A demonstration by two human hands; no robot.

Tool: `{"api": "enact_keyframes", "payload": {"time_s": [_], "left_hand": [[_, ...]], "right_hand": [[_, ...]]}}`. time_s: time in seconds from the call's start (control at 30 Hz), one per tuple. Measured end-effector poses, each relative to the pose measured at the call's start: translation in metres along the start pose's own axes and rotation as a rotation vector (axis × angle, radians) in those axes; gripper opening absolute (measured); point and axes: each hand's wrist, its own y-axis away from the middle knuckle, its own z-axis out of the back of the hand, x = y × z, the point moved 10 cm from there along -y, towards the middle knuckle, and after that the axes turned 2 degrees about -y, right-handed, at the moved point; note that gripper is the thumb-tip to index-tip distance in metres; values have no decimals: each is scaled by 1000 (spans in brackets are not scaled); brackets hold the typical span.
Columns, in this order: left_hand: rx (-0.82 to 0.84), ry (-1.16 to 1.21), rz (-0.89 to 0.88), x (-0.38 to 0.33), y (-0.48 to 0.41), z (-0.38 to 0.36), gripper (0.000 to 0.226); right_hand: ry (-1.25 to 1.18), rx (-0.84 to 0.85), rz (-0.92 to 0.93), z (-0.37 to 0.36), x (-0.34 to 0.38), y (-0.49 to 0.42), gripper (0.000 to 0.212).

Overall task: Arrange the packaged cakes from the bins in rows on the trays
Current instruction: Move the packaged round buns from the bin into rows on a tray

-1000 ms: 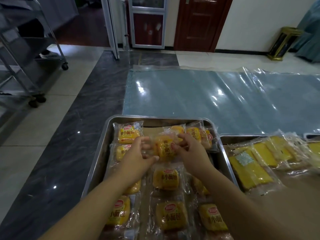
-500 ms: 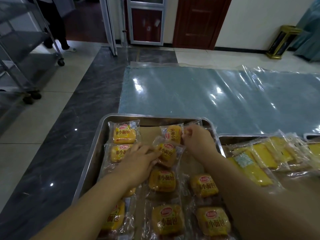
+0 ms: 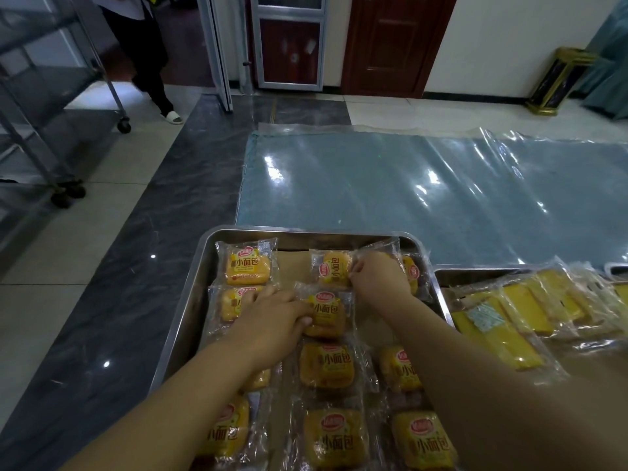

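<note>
- Ahead of the right hand [image 3: 377, 280], a blue mat [image 3: 407, 198] lies under glossy clear plastic with bright glare spots.
- Far beyond it, a dark red door [image 3: 390, 39] stands in a white wall [image 3: 509, 39]; right of that is perhaps a gold-trimmed bin [image 3: 560, 83].
- Left of the left hand [image 3: 272, 321] are dark marble floor [image 3: 129, 300], pale tiles [image 3: 44, 239] and a wheeled metal rack [image 3: 40, 96].

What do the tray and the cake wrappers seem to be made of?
Tray: probably stainless steel, brushed grey, judging by soft reflections along its rim. Cake wrappers: thin clear plastic film, glossy and crinkled; the cakes show through.
</note>
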Motion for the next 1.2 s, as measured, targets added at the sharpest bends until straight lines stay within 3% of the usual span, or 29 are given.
{"api": "enact_keyframes", "payload": {"time_s": [0.07, 0.17, 0.23, 0.43, 0.57, 0.67, 0.83, 0.93, 1.07, 1.2], "left_hand": [[-38, 30, 19, 1, -2, 3, 33], [-71, 59, 8, -2, -8, 5, 42], [-45, 34, -34, -7, -13, 1, 47], [13, -40, -56, -5, -17, -10, 49], [-6, -64, -71, -5, -14, -10, 50], [-18, -77, -69, -4, -11, -9, 49], [-29, -123, -57, -1, -7, -9, 47], [-53, -117, -22, 2, -3, -7, 46], [-42, -128, 7, 4, -2, -6, 45], [-49, -89, 16, 4, -1, -1, 45]], "right_hand": [[-22, -29, 22, 3, 2, 2, 13], [16, -62, 156, 6, 14, 0, 43], [88, -47, 248, 7, 24, -4, 51], [205, 95, 228, -4, 30, -19, 45], [222, 131, 244, -7, 36, -20, 27], [-43, 41, 249, 5, 35, -18, 14], [-169, -232, 160, 36, 18, -16, 22], [-118, -159, 107, 25, 13, -14, 29], [-41, 103, 144, -11, 20, -7, 26], [-94, -13, 200, 7, 12, 6, 23]]}}
